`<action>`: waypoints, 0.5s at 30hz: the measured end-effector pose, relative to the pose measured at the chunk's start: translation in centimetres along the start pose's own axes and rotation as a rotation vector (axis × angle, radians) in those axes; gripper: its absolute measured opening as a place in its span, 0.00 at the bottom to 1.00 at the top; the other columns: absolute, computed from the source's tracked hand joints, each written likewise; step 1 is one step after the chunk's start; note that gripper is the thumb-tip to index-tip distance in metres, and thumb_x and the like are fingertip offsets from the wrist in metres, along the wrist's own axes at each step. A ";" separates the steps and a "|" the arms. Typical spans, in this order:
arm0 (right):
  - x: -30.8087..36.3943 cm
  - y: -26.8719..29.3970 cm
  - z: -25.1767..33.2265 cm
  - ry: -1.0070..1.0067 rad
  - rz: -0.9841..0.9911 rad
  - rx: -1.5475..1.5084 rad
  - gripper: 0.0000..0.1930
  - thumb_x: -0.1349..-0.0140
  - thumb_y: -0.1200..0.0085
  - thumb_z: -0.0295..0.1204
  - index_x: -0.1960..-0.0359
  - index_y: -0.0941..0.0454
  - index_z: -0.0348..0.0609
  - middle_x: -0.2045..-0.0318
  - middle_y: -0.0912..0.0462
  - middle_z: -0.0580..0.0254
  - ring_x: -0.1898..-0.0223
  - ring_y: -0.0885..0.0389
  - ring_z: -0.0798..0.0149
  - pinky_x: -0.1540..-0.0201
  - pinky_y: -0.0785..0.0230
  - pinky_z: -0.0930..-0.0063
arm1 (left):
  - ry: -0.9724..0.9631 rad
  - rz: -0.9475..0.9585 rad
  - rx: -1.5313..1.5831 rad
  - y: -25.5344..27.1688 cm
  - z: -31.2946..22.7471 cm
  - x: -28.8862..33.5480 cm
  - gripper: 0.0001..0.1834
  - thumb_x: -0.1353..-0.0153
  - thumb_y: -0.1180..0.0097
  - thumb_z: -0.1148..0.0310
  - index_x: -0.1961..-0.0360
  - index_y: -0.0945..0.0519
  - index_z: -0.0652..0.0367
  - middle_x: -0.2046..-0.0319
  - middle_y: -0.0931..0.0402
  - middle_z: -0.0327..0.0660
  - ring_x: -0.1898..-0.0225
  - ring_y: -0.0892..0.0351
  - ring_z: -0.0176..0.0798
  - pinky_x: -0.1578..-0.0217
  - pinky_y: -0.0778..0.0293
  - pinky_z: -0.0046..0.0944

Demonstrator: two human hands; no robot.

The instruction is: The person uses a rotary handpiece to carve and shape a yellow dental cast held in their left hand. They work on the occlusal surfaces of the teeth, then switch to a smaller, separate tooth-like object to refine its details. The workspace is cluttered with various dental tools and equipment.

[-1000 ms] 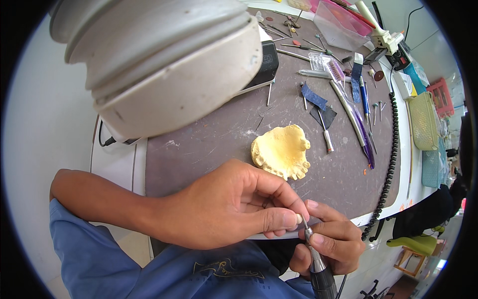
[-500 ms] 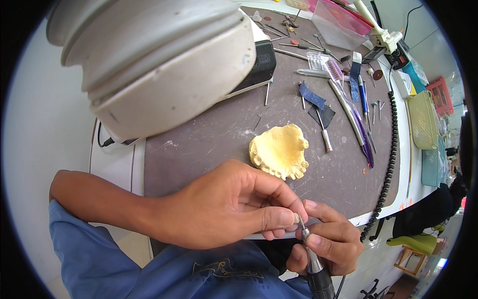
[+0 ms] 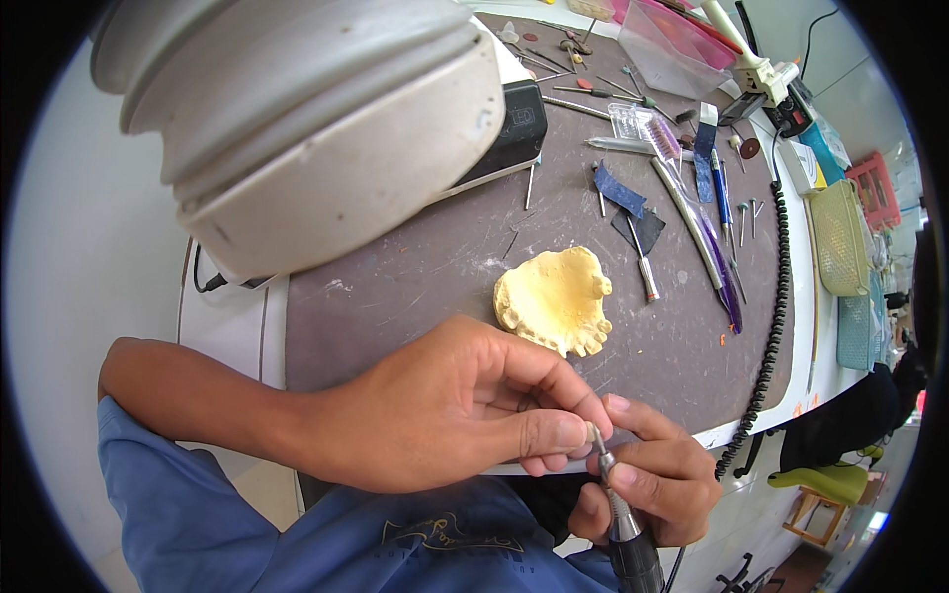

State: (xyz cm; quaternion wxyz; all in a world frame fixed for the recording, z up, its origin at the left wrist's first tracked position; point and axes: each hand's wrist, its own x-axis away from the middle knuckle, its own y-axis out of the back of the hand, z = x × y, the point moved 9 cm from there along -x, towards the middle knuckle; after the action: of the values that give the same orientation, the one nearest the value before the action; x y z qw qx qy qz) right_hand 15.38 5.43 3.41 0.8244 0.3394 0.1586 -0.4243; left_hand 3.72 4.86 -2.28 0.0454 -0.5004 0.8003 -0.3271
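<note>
At far left we record one large, off-white, ribbed plastic hood [image 3: 336,168] over one grey-brown, scratched work mat [image 3: 395,306]. Next comes the left hand [image 3: 455,420], narrowed to a pinch between thumb and forefinger, the other fingers curled beneath. Just beyond it on the mat we find one pale-yellow, horseshoe-shaped plaster dental model [image 3: 554,299], its row of tooth shapes facing the wearer.

In the left pinch we count one small, cream, tooth-like piece [image 3: 590,433], mostly covered by the fingers; its long axis we cannot tell. At it stands the slim tip of one silver-and-black, pen-shaped handpiece [image 3: 625,514]. The handpiece's long axis runs from the lower edge upward, leaning slightly left, tip away from the wearer; contact with the piece we cannot confirm. The right hand [image 3: 657,474] is wrapped around its silver part.

Further right we log two dark-blue strips [image 3: 620,188], one purple-bristled toothbrush [image 3: 663,138] and one black coiled cord [image 3: 779,287]. At the far right: three baskets, one red [image 3: 873,195], one yellow-green, one light blue.
</note>
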 end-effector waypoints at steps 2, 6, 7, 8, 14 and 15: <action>-0.1 0.0 -0.3 0.013 0.006 -0.016 0.21 0.57 0.29 0.24 0.60 0.25 0.44 0.75 0.20 0.61 0.60 0.17 0.47 0.66 0.19 0.68 | -0.011 -0.022 0.000 0.2 0.0 0.0 0.10 0.36 0.47 0.74 0.57 0.23 0.70 0.64 0.22 0.43 0.64 0.22 0.27 0.61 0.24 0.26; 0.1 0.8 -0.2 -0.004 -0.095 -0.011 0.21 0.57 0.30 0.23 0.60 0.25 0.44 0.74 0.20 0.61 0.60 0.17 0.47 0.64 0.19 0.68 | -0.020 -0.007 0.000 -0.2 -0.6 -0.1 0.10 0.37 0.47 0.74 0.57 0.24 0.70 0.63 0.21 0.45 0.65 0.22 0.29 0.61 0.24 0.27; 0.0 0.7 -0.1 0.008 -0.093 -0.009 0.21 0.57 0.30 0.23 0.60 0.25 0.44 0.74 0.20 0.61 0.60 0.17 0.47 0.64 0.19 0.68 | -0.017 -0.005 0.006 -0.2 -0.6 -0.1 0.10 0.37 0.48 0.74 0.57 0.24 0.70 0.63 0.21 0.46 0.65 0.21 0.29 0.62 0.23 0.28; 0.0 0.6 -0.1 0.019 -0.091 -0.006 0.21 0.57 0.30 0.23 0.60 0.25 0.44 0.74 0.20 0.60 0.60 0.17 0.47 0.64 0.19 0.68 | -0.009 -0.007 0.000 -0.2 -0.6 0.0 0.10 0.36 0.48 0.75 0.56 0.24 0.70 0.63 0.21 0.46 0.65 0.21 0.29 0.62 0.23 0.27; -0.1 0.2 -0.1 0.020 -0.060 -0.005 0.21 0.57 0.30 0.23 0.60 0.24 0.44 0.74 0.20 0.60 0.61 0.17 0.48 0.64 0.19 0.68 | 0.018 -0.013 0.003 0.0 -0.2 0.1 0.11 0.36 0.49 0.75 0.55 0.25 0.71 0.63 0.21 0.46 0.65 0.22 0.29 0.62 0.23 0.27; -0.2 0.1 0.0 0.021 -0.045 -0.002 0.21 0.57 0.30 0.23 0.60 0.24 0.44 0.74 0.20 0.60 0.61 0.16 0.48 0.64 0.19 0.67 | 0.020 -0.012 0.006 0.0 -0.2 0.1 0.11 0.36 0.49 0.75 0.55 0.25 0.71 0.63 0.21 0.46 0.65 0.22 0.29 0.62 0.23 0.27</action>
State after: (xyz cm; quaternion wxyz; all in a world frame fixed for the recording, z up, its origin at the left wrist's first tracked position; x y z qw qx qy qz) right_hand 15.38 5.61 3.54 0.8133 0.3394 0.1752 -0.4389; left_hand 3.59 4.85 -2.10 0.0372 -0.5019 0.7966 -0.3349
